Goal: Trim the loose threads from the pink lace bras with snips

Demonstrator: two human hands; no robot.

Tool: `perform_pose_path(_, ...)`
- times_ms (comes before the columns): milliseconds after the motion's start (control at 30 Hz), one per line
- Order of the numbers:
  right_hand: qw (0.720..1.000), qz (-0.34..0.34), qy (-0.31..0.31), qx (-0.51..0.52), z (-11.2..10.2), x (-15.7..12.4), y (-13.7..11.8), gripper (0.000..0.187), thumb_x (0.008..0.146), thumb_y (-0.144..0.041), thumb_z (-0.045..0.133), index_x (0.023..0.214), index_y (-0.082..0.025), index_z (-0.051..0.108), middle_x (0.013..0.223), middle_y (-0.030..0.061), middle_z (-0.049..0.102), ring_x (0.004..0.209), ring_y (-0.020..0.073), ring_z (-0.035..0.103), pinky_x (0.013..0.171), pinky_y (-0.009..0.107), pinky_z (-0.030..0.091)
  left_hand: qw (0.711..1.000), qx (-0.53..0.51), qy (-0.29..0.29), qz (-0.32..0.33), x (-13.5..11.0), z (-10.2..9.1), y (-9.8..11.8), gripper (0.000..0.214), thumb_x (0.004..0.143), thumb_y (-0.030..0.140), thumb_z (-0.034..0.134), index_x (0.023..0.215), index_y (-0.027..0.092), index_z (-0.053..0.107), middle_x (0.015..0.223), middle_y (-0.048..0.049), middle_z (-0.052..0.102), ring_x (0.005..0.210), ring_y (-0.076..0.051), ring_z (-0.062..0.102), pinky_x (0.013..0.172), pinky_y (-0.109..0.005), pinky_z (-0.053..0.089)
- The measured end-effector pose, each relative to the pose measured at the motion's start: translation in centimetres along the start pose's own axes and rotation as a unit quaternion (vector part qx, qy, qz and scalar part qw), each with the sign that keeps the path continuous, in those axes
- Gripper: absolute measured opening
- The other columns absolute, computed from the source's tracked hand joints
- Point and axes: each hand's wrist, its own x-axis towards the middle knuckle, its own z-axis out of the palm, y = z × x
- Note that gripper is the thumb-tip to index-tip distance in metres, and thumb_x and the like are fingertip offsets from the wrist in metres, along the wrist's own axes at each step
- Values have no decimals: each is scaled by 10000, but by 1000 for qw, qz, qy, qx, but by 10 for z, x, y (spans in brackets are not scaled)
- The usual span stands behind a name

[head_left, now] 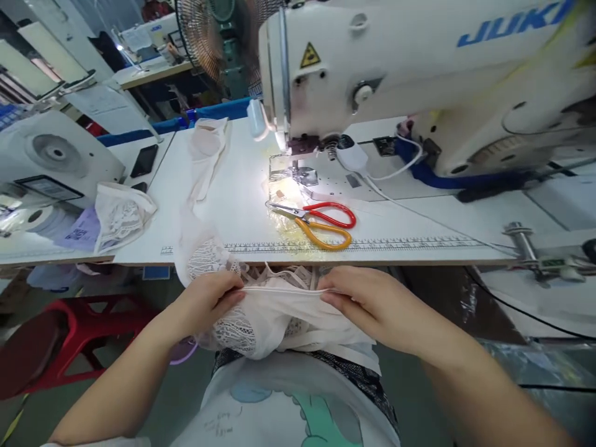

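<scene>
A white lace bra (265, 316) is gathered over the lap, just below the table's front edge. My left hand (209, 298) pinches one end of its narrow edge band, and my right hand (358, 301) pinches the other end. Between them the band runs nearly straight. Lace cups hang under my left hand, and more pale lace fabric (205, 254) drapes over the table edge beside it. Scissors (321, 223) with one red and one orange handle lie on the table, beyond both hands and touching neither.
A JUKI sewing machine (386, 68) stands over the table, its lit presser foot (298, 171) behind the scissors. Another bra piece (207, 152) lies left of it. Farther left are a lace cup (121, 217), a phone (144, 161) and a second machine (58, 149). A red stool (88, 329) stands below.
</scene>
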Motion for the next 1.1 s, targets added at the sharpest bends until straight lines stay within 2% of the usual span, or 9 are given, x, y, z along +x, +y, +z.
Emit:
perform_pose_path(167,990,1,-128,59,18,-2,1,188,929,-245,413,861,-192,579,792,40,637,728,161,581,640,261,432,968,-132,-180,115,-2,-20,-18,159,893,260,450,836,168,566,783,-22,608,709,-125,555,651,-206,426)
perform_pose_path(233,989,21,-135,59,27,-2,0,199,931,-255,403,855,-191,576,782,40,633,720,163,582,639,266,439,970,-97,-196,105,4,-20,-21,154,884,235,454,837,169,585,788,-27,615,715,-136,559,653,-215,420)
perform_pose_path(333,987,49,-141,52,38,3,-2,230,934,-270,385,808,-191,561,725,32,614,658,162,565,598,271,438,986,44,-148,68,11,-4,-12,142,856,187,473,826,171,610,801,-42,623,731,-171,569,650,-254,404)
perform_pose_path(400,985,52,-155,62,43,7,-3,232,933,-268,389,787,-195,554,694,21,599,629,155,556,577,264,433,989,69,-102,87,14,13,3,122,839,189,500,895,163,604,831,-60,629,754,-197,580,655,-275,414)
perform_pose_path(500,984,52,-153,73,45,14,-7,228,925,-256,405,752,-202,543,675,13,590,623,152,557,578,260,437,987,-27,-17,158,17,40,27,255,854,252,509,1082,140,520,950,-97,640,839,-218,592,702,-294,442)
perform_pose_path(633,985,67,-138,80,38,21,-8,157,895,-257,459,791,-206,566,730,21,637,648,157,578,585,261,445,969,-178,70,160,23,61,37,174,901,255,427,1006,143,509,915,-88,648,797,-179,597,686,-266,451)
perform_pose_path(800,983,96,-129,84,26,23,-1,112,844,-246,549,932,-194,595,857,37,665,740,161,599,636,262,463,949,-282,72,124,30,58,27,83,852,195,489,903,156,542,832,-48,623,711,-134,564,639,-226,440)
perform_pose_path(967,989,44,-89,109,26,23,3,82,865,-186,518,889,-188,597,824,28,653,734,136,591,660,251,451,944,-290,52,149,34,52,25,80,853,204,505,911,158,536,851,-58,611,740,-142,554,665,-245,445)
perform_pose_path(1100,986,2,-90,138,23,26,0,89,856,-163,525,890,-177,607,832,32,662,774,139,598,697,255,450,935,-303,57,176,36,53,30,44,861,207,509,844,167,521,854,-63,589,795,-155,544,709,-270,446)
